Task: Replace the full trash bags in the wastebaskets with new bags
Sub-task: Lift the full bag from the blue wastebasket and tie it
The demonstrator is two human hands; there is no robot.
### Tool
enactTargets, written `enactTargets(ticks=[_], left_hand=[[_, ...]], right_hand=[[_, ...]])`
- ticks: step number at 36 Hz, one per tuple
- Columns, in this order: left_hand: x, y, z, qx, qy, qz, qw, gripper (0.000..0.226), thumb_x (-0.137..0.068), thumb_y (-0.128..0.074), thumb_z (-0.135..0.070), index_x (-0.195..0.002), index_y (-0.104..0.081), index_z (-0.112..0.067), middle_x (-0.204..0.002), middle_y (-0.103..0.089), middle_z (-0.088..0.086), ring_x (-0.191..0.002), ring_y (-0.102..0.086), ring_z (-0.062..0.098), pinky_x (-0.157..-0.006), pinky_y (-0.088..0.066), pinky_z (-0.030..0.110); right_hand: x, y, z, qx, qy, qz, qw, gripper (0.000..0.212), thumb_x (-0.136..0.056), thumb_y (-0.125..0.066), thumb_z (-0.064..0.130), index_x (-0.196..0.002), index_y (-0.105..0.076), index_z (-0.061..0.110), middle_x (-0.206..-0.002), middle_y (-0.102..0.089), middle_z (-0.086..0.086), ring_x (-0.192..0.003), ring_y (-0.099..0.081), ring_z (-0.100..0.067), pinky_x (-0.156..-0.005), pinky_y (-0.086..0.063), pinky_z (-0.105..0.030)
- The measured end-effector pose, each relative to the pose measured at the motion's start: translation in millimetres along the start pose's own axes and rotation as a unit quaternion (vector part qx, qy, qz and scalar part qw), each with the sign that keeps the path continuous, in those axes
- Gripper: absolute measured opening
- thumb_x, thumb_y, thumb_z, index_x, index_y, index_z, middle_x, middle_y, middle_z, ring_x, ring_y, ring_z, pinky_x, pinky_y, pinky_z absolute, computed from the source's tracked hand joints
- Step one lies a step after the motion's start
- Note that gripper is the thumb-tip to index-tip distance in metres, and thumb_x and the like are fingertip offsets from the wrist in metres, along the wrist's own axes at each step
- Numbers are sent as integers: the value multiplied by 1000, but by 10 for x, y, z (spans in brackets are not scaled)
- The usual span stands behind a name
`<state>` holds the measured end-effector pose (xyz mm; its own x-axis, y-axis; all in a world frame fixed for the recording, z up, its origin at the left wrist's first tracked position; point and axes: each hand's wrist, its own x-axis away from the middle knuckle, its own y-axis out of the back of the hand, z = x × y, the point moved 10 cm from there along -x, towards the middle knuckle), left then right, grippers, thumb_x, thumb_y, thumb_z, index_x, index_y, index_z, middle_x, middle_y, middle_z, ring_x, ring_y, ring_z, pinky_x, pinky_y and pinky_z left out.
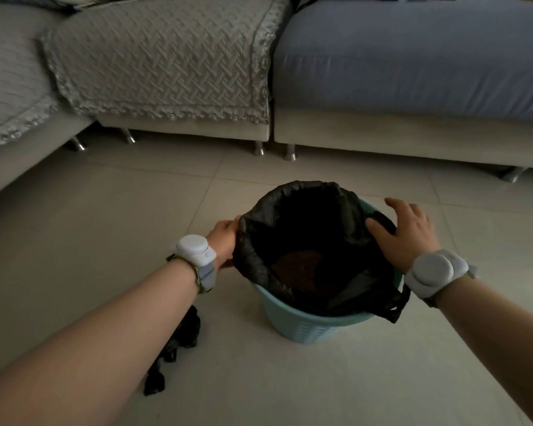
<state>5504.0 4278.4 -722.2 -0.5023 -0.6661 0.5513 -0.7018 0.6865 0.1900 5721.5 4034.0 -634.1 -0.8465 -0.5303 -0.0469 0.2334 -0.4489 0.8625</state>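
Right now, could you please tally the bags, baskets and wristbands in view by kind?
Bags: 2 (basket bag, floor bag)
Basket: 1
Wristbands: 2 (left wristband, right wristband)
Total: 5

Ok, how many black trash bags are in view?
2. One bag lines the wastebasket, the left hand gripping its edge, the right hand resting on it. A crumpled bag lies on the floor left of it. Others may be hidden.
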Motion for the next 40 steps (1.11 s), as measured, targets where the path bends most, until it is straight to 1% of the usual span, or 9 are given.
enactTargets(ticks=[2,5,8,13,20,25,28,32,40], left_hand=[[6,-100,57,85,38,19,995,38,-93,-45,-46,-94,-60,-11,-105,-63,12,-92,-57,27,-82,-48,39],[17,-150,22,126,31,13,991,45,-95,-46,-42,-111,-57,-3,-108,-62,11,-94,-54,26,-84,-43,36],[9,-90,9,78,10,13,997,47,-96,-46,-36,-124,-52,2,-129,-54,22,-100,-58,30,-84,-47,38],[11,-65,143,4,22,27,999,34,-95,-43,-11,-125,-50,5,-129,-53,26,-114,-56,39,-91,-49,43],[63,-40,205,88,59,20,994,38,-101,-25,-4,-133,-36,13,-136,-41,29,-128,-36,44,-92,-35,44],[107,-43,118,114,42,13,992,36,-99,-28,-4,-129,-44,10,-118,-52,25,-109,-51,40,-84,-40,41],[116,6,-20,130,4,12,991,21,-97,-38,-10,-86,-55,-8,-84,-54,11,-72,-53,23,-64,-45,30],[74,23,-147,292,5,23,956,37,-101,-30,-20,-96,-59,2,-75,-70,11,-81,-60,23,-72,-49,29],[46,126,-247,352,-2,-5,936,27,-98,-34,-17,-72,-41,-13,-40,-38,-4,-45,-45,12,-45,-43,19]], right_hand=[[4,-97,-78,-2,-17,29,999,64,-87,-58,43,-141,-35,17,-139,-43,-11,-127,-41,-33,-106,-34,-42],[-1,-91,-122,3,-17,23,1000,54,-88,-60,34,-136,-44,16,-130,-55,-12,-117,-53,-32,-95,-43,-38],[-4,23,-112,-18,-2,-19,1000,33,-90,-57,22,-123,-59,16,-114,-66,-11,-101,-61,-33,-83,-46,-33],[6,130,-117,-54,6,-75,996,30,-88,-62,27,-115,-63,15,-115,-60,-7,-81,-59,-22,-83,-47,-35],[-9,36,-89,2,21,-38,999,9,-83,-67,17,-89,-68,11,-107,-58,-11,-95,-57,-33,-80,-38,-29],[128,213,186,-80,77,-77,991,9,-87,-62,15,-93,-64,9,-104,-63,-6,-97,-56,-23,-84,-39,-30],[186,252,335,-138,91,-70,984,7,-89,-60,12,-95,-62,9,-83,-61,1,-78,-56,-16,-72,-39,-25],[208,178,428,-157,108,-42,981,19,-91,-50,5,-101,-63,15,-86,-62,2,-79,-57,-15,-72,-38,-23],[173,120,283,-190,50,-5,981,26,-95,-48,18,-119,-60,20,-94,-64,-1,-86,-60,-17,-73,-39,-23]])
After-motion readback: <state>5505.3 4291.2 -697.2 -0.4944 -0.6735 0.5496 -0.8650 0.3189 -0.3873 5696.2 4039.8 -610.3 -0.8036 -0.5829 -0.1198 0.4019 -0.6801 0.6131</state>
